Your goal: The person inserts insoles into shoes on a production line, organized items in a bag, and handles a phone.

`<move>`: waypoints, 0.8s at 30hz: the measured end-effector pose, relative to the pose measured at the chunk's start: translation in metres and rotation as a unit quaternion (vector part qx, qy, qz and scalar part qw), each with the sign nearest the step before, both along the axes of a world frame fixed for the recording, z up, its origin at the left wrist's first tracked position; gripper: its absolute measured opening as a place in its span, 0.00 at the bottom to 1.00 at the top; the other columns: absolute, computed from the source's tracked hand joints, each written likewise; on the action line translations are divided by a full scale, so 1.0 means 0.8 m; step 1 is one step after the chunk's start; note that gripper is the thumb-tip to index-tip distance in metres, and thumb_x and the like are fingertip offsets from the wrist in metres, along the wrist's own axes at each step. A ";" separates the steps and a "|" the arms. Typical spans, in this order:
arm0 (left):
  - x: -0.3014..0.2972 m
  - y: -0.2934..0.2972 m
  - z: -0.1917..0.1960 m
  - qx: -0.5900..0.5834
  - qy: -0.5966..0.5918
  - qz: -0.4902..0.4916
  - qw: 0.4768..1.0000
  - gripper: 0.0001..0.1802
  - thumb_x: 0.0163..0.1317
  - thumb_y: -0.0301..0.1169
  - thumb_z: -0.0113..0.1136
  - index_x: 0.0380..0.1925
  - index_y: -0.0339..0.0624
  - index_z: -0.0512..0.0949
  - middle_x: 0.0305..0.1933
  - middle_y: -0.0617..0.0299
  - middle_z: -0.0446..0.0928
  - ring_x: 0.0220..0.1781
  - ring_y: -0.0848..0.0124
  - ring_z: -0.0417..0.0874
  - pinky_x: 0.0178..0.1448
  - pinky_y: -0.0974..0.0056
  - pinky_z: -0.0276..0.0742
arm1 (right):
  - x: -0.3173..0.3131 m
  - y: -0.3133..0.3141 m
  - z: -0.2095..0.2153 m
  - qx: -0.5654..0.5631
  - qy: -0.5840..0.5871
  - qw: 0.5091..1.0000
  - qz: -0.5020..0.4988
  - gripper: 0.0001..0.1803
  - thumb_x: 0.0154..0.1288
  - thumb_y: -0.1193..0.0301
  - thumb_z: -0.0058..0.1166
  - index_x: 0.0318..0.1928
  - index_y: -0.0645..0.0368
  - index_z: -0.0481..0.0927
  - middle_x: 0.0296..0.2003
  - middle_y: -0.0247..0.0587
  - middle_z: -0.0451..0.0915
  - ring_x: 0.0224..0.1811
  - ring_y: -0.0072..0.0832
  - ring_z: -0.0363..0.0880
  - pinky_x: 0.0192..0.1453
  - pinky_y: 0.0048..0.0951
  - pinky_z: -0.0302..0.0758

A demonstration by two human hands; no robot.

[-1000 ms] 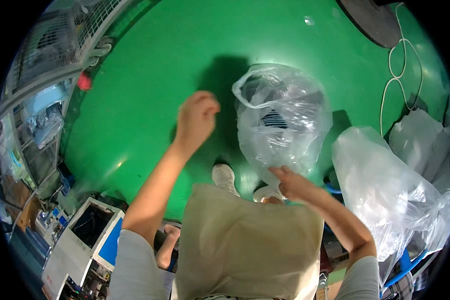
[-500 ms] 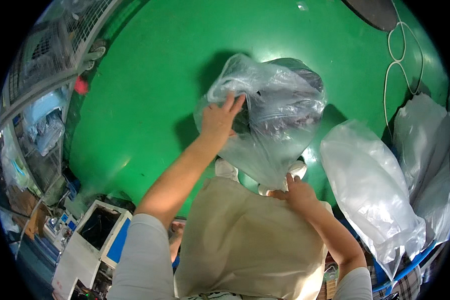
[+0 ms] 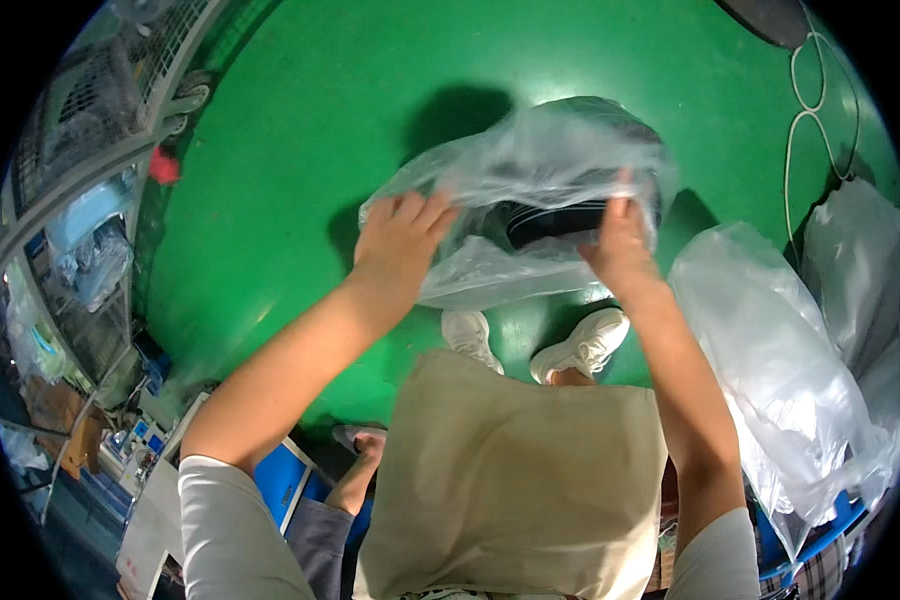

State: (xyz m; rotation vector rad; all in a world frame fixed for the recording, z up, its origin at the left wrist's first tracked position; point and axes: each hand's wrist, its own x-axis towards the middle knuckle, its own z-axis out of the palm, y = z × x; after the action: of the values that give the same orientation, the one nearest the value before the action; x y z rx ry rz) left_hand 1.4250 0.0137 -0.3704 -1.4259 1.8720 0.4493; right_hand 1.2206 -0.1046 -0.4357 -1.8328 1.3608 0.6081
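Note:
I hold a clear plastic bag (image 3: 515,170) in front of me over the green floor (image 3: 300,130). My left hand (image 3: 395,245) grips its left edge and my right hand (image 3: 620,245) grips its right edge. Between them the bag's mouth is stretched wide. A dark folded item (image 3: 555,222) lies inside the bag, partly hidden by the crinkled plastic. A beige apron (image 3: 515,480) covers my front, and my white shoes (image 3: 580,345) show below the bag.
Large clear plastic bags (image 3: 780,370) are piled at the right. A white cable (image 3: 815,110) loops on the floor at the upper right. Shelves with packed goods (image 3: 80,250) line the left side. Another person's leg and foot (image 3: 360,450) are at the lower left.
My right hand has risen from below the bag to its right edge, and both hands have pulled the bag's mouth wide. The bag now lies flatter and stretched sideways.

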 end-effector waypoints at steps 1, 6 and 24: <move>-0.007 -0.008 0.000 -0.119 0.052 -0.019 0.991 0.40 0.42 0.39 0.60 0.59 0.48 0.59 0.66 0.62 0.51 0.54 0.63 0.63 0.50 0.61 0.65 | 0.000 -0.011 0.030 0.011 -0.023 0.998 -0.054 0.58 0.42 0.78 0.60 0.64 0.58 0.28 0.61 0.65 0.45 0.63 0.53 0.51 0.64 0.38 0.56; -0.068 -0.043 -0.016 -0.306 0.385 -0.081 0.867 0.29 0.48 0.27 0.52 0.54 0.48 0.63 0.64 0.58 0.55 0.54 0.61 0.67 0.49 0.54 0.71 | -0.047 -0.040 0.045 -0.130 -0.147 0.961 -0.197 0.41 0.40 0.72 0.66 0.51 0.72 0.53 0.43 0.58 0.64 0.40 0.43 0.69 0.47 0.37 0.68; -0.109 -0.132 -0.195 -0.262 0.376 0.427 0.779 0.29 0.47 0.36 0.62 0.48 0.35 0.66 0.49 0.46 0.69 0.52 0.51 0.68 0.55 0.56 0.65 | -0.076 -0.039 -0.119 -0.051 0.130 0.965 0.223 0.57 0.34 0.60 0.67 0.61 0.68 0.47 0.61 0.56 0.49 0.65 0.47 0.47 0.66 0.41 0.50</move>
State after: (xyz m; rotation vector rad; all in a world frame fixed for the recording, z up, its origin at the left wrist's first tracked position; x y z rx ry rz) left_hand 1.3376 -0.0917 -0.5261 -2.8165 1.8697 1.1292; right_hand 1.1602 -0.1358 -0.5310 -2.2259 1.1569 1.0591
